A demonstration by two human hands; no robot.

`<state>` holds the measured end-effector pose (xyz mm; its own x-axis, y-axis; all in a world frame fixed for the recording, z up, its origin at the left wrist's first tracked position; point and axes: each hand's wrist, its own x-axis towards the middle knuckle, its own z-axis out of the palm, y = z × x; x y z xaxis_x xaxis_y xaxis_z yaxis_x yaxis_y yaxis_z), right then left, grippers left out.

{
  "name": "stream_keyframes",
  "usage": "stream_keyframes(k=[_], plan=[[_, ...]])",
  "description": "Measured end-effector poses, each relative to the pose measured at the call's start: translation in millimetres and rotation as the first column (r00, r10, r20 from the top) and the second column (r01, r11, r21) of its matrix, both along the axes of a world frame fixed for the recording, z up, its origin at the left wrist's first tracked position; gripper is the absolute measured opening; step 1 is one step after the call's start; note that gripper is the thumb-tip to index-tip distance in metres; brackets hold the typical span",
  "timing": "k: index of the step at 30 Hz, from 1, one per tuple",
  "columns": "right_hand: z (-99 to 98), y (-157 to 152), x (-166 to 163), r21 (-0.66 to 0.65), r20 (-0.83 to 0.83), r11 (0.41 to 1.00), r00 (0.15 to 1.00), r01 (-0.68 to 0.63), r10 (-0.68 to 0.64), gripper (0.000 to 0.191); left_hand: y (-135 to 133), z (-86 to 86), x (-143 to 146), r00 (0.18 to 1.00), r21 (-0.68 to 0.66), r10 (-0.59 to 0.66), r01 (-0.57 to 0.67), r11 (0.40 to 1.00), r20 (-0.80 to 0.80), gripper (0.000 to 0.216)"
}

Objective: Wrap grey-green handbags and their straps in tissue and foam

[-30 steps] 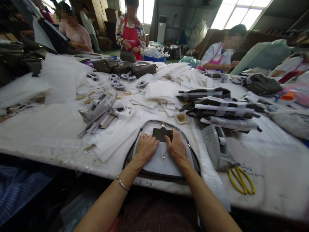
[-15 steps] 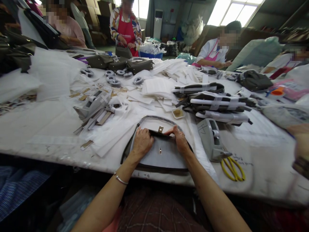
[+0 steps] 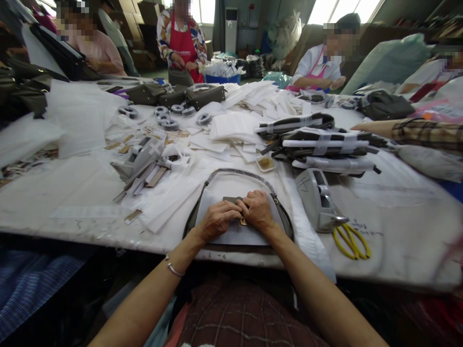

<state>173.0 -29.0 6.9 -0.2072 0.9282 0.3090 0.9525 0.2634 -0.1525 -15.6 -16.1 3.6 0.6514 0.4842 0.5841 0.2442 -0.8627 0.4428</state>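
A curved dark-olive handbag (image 3: 288, 222) lies at the pale table (image 3: 83, 188)'s near edge; left hand (image 3: 217, 220) and right hand (image 3: 259, 211) curl together beside its gold metal clasp (image 3: 243, 221), pinching I can't tell. Crooked pressure might crease its white sheet (image 3: 237, 237).

A bag (image 3: 230, 198) lay under left hand (image 3: 219, 220) and right hand (image 3: 258, 211). Beyond the right hand sat a dish (image 3: 266, 164); right of that hand, a dispenser (image 3: 315, 202); left of the left, sheets (image 3: 174, 200).
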Motion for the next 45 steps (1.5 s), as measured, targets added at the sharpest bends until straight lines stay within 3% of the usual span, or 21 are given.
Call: stream_keyframes(k=[10, 15, 18, 21, 24, 32, 36, 38, 40, 43, 45], plan=[[-0.5, 1.2, -3.5, 0.004, 0.052, 1.000, 0.999, 0.001, -0.001, 0.038, -0.9, 5.4, -0.6, 0.957, -0.031, -0.168, 0.166, 0.986, -0.237, 0.032], [-3.6, 2.4, -2.4, 0.007, 0.061, 1.000, 0.998, 0.003, -0.003, 0.038, -16.2, 29.0, -1.9, 0.881, -0.037, -0.112, 0.107, 0.994, -0.459, 0.016], [-3.6, 2.7, -2.1, 0.001, 0.060, 1.000, 0.998, 0.004, -0.004, 0.037, -33.0, 35.1, -5.4, 0.880, 0.011, -0.051, 0.064, 0.998, -0.473, 0.028], [-2.6, 2.8, -2.1, -0.011, 0.046, 1.000, 0.999, 0.001, -0.001, 0.037, -45.5, 31.2, -9.1, 0.894, 0.009, 0.016, -0.013, 1.000, -0.447, 0.045], [-1.3, 2.5, -2.2, -0.009, 0.055, 1.000, 0.998, 0.013, -0.012, 0.037, -48.4, 24.5, -11.5, 0.902, -0.030, 0.035, -0.053, 0.998, -0.430, 0.047], [-2.5, 0.0, -0.4, 0.018, 0.026, 1.000, 0.999, 0.024, -0.025, 0.034, -43.4, 11.9, -17.4, 0.905, -0.002, 0.029, -0.034, 0.999, -0.425, 0.050], [1.1, -0.3, 0.0, 0.023, -0.115, 0.999, 0.993, 0.023, -0.020, 0.029, -45.9, 6.5, -16.7, 0.883, 0.058, 0.053, -0.029, 0.998, -0.466, 0.051], [8.9, -1.2, 0.3, 0.001, -0.254, 1.000, 0.967, -0.026, 0.026, 0.022, -46.9, 5.7, -15.4, 0.877, 0.070, 0.071, -0.043, 0.997, -0.474, 0.049], [19.5, -3.9, 1.9, -0.079, -0.381, 0.983, 0.916, -0.167, 0.126, 0.016, -47.5, 5.9, -14.4, 0.878, 0.075, 0.073, -0.042, 0.996, -0.473, 0.048], [32.4, -12.2, 8.1, -0.224, -0.483, 0.882, 0.833, -0.415, 0.270, 0.015, -48.7, 6.4, -14.0, 0.884, 0.090, 0.085, -0.049, 0.995, -0.460, 0.049], [34.8, -18.9, 13.3, -0.263, -0.504, 0.827, 0.801, -0.498, 0.322, 0.016, -49.7, 5.2, -14.6, 0.889, 0.105, 0.099, -0.058, 0.993, -0.448, 0.049]])
